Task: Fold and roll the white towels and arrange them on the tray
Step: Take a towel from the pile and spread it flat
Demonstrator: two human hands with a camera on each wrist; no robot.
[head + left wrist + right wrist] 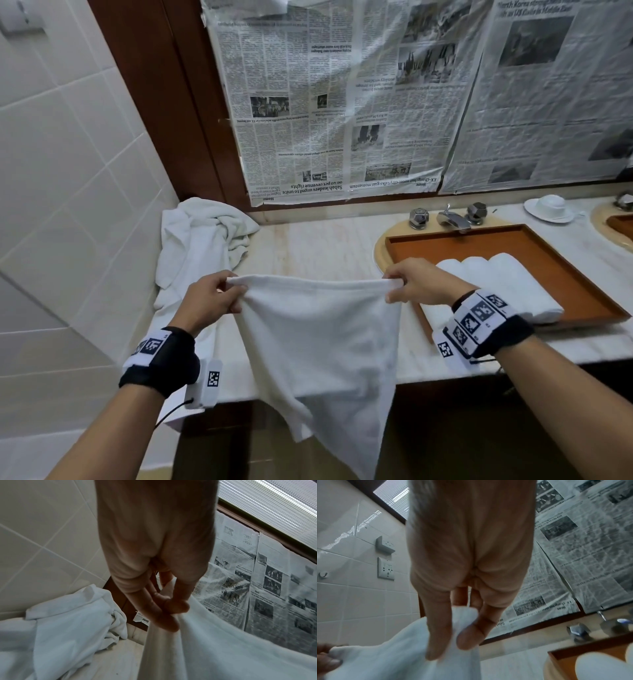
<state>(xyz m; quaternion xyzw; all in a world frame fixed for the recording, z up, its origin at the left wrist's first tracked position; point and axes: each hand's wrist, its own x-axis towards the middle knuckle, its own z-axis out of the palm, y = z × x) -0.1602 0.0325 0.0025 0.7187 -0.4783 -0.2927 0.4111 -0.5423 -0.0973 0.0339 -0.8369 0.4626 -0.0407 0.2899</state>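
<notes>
White terry cloth is piling up at the far left, where a heap of unfolded towels is slumping, soft and crumpled, against the tiled wall, so plenty of the job is waiting. Moving right, the left hand is pinching one top corner of a white towel, fingers curled round the hem. The cloth is hanging limp and plush over the front edge of the pale, veined stone counter, its top edge pulled taut and no crease in it yet; folding looks to be just starting. The right hand is gripping the other corner the same way. Further right, the reddish-brown wooden tray is sitting over the basin, carrying three rolled towels, snug cylinders lying side by side.
</notes>
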